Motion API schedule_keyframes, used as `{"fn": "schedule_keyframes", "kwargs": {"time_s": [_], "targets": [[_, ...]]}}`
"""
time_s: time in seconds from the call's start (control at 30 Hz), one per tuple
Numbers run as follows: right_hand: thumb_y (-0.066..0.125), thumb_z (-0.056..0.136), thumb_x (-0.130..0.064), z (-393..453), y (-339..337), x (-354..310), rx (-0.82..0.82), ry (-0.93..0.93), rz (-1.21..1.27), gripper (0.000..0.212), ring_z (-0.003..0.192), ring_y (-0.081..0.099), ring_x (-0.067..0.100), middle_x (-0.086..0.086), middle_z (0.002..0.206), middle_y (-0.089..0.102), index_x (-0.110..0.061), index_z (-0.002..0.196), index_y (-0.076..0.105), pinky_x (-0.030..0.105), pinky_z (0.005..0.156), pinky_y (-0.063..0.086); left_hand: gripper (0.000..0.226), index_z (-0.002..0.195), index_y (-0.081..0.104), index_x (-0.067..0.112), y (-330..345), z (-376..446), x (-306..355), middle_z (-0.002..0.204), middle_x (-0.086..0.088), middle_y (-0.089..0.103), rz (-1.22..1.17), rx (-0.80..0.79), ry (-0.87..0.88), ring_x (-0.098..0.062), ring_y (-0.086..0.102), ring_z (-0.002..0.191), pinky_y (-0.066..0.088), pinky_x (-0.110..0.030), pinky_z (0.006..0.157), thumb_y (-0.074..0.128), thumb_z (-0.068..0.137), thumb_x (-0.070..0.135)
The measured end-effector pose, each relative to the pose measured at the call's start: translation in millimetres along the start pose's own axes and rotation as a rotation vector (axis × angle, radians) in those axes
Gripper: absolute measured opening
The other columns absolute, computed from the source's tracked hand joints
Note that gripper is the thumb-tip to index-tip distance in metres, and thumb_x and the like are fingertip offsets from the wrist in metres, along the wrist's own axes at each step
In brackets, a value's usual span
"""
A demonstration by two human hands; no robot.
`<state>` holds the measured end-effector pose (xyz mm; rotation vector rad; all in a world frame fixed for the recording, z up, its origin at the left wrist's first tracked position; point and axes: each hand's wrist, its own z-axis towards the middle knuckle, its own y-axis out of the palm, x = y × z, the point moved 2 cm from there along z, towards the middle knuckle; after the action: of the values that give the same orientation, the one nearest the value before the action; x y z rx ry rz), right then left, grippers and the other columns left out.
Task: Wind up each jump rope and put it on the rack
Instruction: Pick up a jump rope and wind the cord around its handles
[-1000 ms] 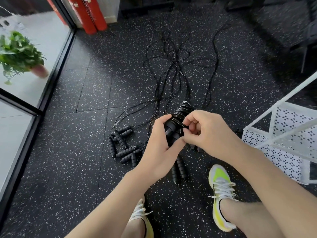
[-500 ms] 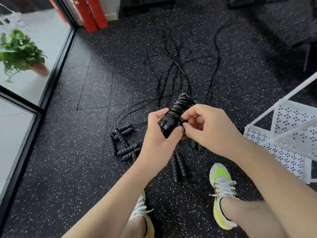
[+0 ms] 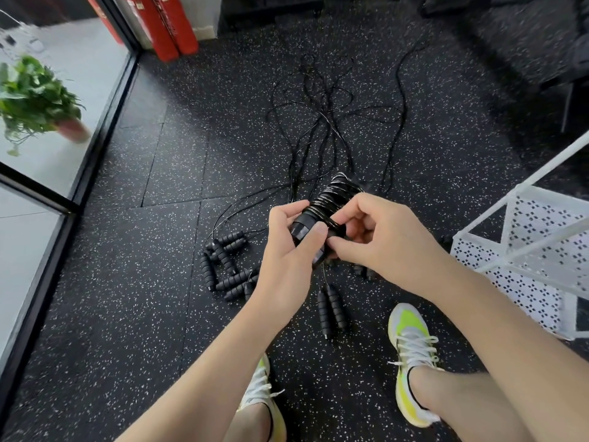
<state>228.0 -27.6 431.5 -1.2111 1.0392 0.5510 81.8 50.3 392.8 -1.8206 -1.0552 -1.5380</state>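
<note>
Dark speckled rubber floor (image 3: pixel 134 314) takes up most of the shot. The white perforated rack (image 3: pixel 522 250) sits off to the right of the fingers, well apart from them. There's a potted plant (image 3: pixel 35 100) way out left behind the glass, and red cylinders (image 3: pixel 165 23) up top, far beyond the hands.

A tangle of loose black cords (image 3: pixel 322 122) sprawls on the floor just past the hands. A cluster of black ribbed handles (image 3: pixel 223 266) lies on the floor just left of the left hand, and one more pair of handles (image 3: pixel 330 309) sits below both hands, near the yellow-green shoe (image 3: pixel 411 346).

The wound jump rope (image 3: pixel 328 205) is up off the floor, held between both hands. Left hand (image 3: pixel 287 253) is curled round the near end of the bundle, thumb across it. Right hand (image 3: pixel 379 237) has its fingers (image 3: pixel 357 202) bent over the coils and seems to be pinching the cord, though exactly where is hidden.
</note>
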Motion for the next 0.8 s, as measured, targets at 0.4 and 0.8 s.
{"fn": "schedule_keyframes", "kwargs": {"time_s": [0.4, 0.8], "targets": [[0.075, 0.078, -0.036, -5.3, 5.5, -5.6, 0.111, 0.032, -0.232, 0.023, 0.077, 0.058, 0.002, -0.012, 0.084, 0.058, -0.031, 0.092, 0.057, 0.021, 0.067, 0.048, 0.033, 0.123, 0.049, 0.039, 9.1, -4.9, 3.8, 0.104, 0.023, 0.064, 0.111, -0.01, 0.06, -0.016, 0.062, 0.1, 0.053, -0.05, 0.093, 0.06, 0.093, 0.034], [0.074, 0.083, -0.027, -7.6, 11.0, -4.8, 0.2, 0.029, -0.16, 0.022, 0.081, 0.059, 0.002, -0.012, 0.085, 0.058, -0.025, 0.097, 0.058, 0.018, 0.07, 0.049, 0.032, 0.127, 0.046, 0.035, 7.0, -8.4, 12.3, 0.104, 0.022, 0.061, 0.211, 0.016, 0.126, -0.002, 0.059, 0.091, 0.051, -0.023, 0.083, 0.058, 0.104, 0.017]]}}
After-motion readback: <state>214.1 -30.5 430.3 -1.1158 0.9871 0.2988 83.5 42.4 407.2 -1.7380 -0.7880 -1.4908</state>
